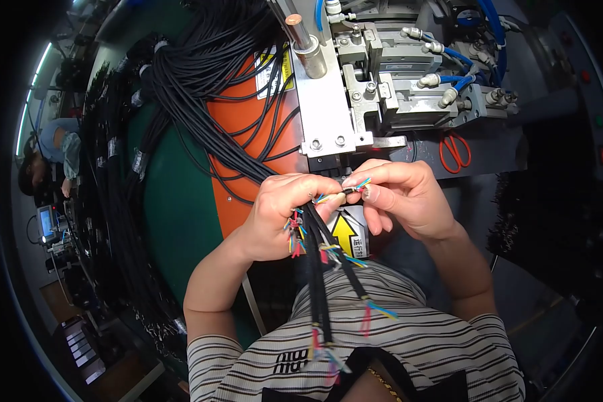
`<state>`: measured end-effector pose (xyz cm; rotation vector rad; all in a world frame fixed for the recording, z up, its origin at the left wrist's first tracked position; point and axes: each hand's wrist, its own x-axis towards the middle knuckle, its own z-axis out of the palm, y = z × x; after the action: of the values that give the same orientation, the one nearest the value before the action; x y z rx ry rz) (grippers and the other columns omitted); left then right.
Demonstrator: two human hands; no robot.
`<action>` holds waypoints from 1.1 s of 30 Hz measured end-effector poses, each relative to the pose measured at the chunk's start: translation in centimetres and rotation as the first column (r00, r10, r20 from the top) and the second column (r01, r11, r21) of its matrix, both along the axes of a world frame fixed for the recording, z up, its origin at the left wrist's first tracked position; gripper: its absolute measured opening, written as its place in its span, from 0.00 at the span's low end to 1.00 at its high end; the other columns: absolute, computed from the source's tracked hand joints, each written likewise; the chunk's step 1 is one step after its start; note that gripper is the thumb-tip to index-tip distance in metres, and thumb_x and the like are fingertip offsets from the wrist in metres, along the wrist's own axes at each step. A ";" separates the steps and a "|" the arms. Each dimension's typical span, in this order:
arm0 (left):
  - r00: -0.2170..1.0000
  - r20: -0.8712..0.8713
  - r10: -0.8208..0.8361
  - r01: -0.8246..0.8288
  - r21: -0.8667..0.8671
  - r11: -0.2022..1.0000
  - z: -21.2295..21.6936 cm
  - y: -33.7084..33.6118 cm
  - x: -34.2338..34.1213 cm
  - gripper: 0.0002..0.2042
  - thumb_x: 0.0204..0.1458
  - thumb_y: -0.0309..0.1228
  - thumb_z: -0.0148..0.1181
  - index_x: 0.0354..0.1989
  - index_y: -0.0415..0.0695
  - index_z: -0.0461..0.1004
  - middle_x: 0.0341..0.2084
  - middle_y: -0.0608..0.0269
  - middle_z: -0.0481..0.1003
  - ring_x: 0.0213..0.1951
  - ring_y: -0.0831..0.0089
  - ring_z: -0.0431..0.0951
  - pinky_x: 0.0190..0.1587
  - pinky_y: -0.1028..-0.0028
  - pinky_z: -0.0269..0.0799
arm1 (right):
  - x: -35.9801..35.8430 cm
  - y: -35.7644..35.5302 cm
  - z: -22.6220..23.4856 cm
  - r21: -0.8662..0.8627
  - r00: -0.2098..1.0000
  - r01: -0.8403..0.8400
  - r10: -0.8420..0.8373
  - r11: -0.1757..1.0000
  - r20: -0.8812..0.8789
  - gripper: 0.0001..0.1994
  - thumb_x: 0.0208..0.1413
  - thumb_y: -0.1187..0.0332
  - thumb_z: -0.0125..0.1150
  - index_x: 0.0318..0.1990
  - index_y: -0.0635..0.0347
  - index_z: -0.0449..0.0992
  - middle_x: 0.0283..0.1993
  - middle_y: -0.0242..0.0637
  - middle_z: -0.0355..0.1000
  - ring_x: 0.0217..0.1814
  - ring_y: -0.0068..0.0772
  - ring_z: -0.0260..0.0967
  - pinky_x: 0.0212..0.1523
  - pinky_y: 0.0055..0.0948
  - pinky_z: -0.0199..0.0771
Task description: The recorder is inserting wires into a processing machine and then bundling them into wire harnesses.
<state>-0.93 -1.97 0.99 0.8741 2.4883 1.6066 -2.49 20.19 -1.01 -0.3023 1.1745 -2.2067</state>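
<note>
My left hand [271, 214] is closed round a bundle of thin black cables [315, 275], whose stripped ends hang down in front of my striped shirt. Red, blue, yellow and white wires fan out from those ends. Between the fingertips of both hands lies the end of one cable, with its small coloured wires [363, 185] splayed out. My right hand [415, 201] pinches these wires between thumb and forefinger, other fingers curled. Both hands are just in front of the metal block of a machine [325, 107].
Pneumatic cylinders [415, 94] with blue hoses stand at the back right, red-handled scissors [455, 153] beside them. A large heap of black cables [214, 40] runs over the orange plate [228, 194] and green surface [174, 194]. Another person [57, 144] is at far left.
</note>
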 end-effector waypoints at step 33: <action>0.888 0.450 -0.099 0.084 0.053 0.995 1.7 -0.3 -0.7 0.08 0.47 0.23 0.61 0.36 0.35 0.76 0.26 0.61 0.78 0.28 0.75 0.78 0.33 0.76 0.72 | -0.4 0.1 -1.0 0.143 0.979 0.059 -0.029 0.988 -0.202 0.07 0.58 0.80 0.58 0.42 0.71 0.78 0.36 0.36 0.73 0.25 0.15 0.70 0.24 0.15 0.67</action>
<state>-1.67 -2.32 2.65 0.5283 2.0723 1.6008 -2.92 20.28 -1.97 -0.4473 1.4592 -2.1505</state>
